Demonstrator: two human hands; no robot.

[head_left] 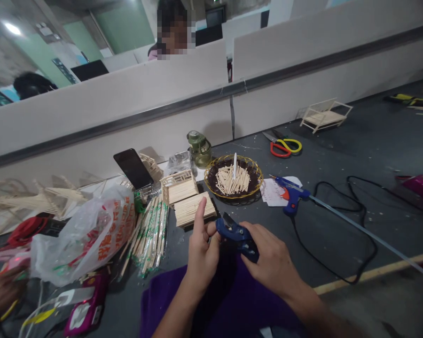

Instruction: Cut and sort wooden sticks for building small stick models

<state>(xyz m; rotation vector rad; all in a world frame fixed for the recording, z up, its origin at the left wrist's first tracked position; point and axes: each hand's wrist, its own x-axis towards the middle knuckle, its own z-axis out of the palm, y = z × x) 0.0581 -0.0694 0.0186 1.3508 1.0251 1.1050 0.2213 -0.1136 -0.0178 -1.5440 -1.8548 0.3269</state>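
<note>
My right hand (271, 258) is closed round a pair of blue-handled cutters (237, 235), jaws pointing left. My left hand (202, 246) sits right against the jaws, index finger raised and the other fingers pinched together near the blades; what they pinch is too small to make out. Both hands hover over a purple cloth (229, 300) at the table's near edge. Just beyond the left hand lies a flat panel of glued wooden sticks (190, 209) with a small stick-built frame (178, 185) behind it.
A yellow wire basket (255, 171) holds cut sticks. A blue glue gun (292, 195) with a black cord (352, 206) lies to the right, scissors (285, 145) and a small stick model (324, 115) farther back. Wrapped chopsticks (151, 234), a plastic bag (88, 234) and a phone (133, 168) lie left. A person sits behind the partition.
</note>
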